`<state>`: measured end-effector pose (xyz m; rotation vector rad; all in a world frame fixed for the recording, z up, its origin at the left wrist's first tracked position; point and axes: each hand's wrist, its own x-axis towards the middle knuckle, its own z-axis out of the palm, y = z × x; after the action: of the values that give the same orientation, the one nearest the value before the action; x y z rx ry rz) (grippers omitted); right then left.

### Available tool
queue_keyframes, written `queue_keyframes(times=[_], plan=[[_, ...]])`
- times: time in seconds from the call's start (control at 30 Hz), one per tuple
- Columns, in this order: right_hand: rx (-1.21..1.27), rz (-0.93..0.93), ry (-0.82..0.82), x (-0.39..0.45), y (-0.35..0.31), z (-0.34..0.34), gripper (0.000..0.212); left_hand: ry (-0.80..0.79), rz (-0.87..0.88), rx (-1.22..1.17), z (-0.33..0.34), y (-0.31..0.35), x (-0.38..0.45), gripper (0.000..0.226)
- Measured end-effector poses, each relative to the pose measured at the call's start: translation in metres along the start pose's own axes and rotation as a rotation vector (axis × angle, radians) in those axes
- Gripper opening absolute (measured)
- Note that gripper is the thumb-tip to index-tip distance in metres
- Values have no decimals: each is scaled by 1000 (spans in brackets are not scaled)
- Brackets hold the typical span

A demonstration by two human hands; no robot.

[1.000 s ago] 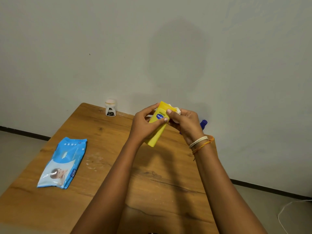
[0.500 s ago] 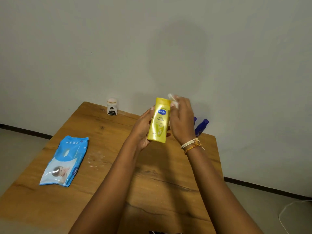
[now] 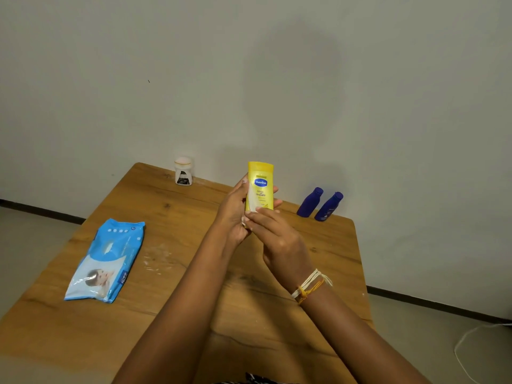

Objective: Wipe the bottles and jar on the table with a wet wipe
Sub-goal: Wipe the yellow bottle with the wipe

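A yellow lotion bottle (image 3: 260, 184) is held upright above the wooden table (image 3: 177, 273). My left hand (image 3: 234, 214) grips it from the left side and behind. At the bottle's lower end is my right hand (image 3: 274, 236), pressing a white wet wipe (image 3: 245, 221), of which only a small edge shows. Two dark blue bottles (image 3: 309, 202) (image 3: 329, 206) stand at the back right of the table. At the back edge stands a small white jar (image 3: 183, 171) with a dark label.
A blue pack of wet wipes (image 3: 106, 260) lies flat on the left part of the table. A wet smear (image 3: 158, 259) shows on the wood beside it. A white wall stands right behind the table. A white cable (image 3: 471, 345) lies on the floor at right.
The yellow bottle went from tilted to upright. My right hand with the wipe slid from the bottle's top down to its lower end, which uncovered the two blue bottles.
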<state>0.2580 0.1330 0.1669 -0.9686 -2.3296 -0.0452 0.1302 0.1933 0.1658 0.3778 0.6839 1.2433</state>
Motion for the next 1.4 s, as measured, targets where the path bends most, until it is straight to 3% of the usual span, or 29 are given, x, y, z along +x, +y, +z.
queue_keyframes(times=[0.13,0.2,0.27,0.33,0.4,0.57,0.73,0.93,1.1,1.27,1.4], plan=[[-6,-80,-6,-14,12,-6,42,48,17,-20,1,1,2,48],[45,-55,75,-20,17,-8,35,73,56,-58,0,4,3,52],[194,221,282,-19,18,-7,34,78,107,-92,2,8,4,54],[464,674,514,-4,17,-7,29,68,155,-82,4,10,4,51],[765,970,610,16,17,-9,24,58,201,-36,8,8,3,44],[910,838,418,43,-2,-3,25,79,279,26,14,3,0,34],[887,885,416,30,-14,9,24,216,365,7,8,9,2,29],[1007,1090,568,32,-22,16,26,280,402,-82,12,5,6,37],[1434,1450,720,48,-23,22,26,248,495,-57,12,-6,7,37],[1489,1613,651,50,-33,24,24,192,541,38,1,-6,7,21],[1400,1628,403,47,-30,23,21,176,554,82,-8,-3,7,19]])
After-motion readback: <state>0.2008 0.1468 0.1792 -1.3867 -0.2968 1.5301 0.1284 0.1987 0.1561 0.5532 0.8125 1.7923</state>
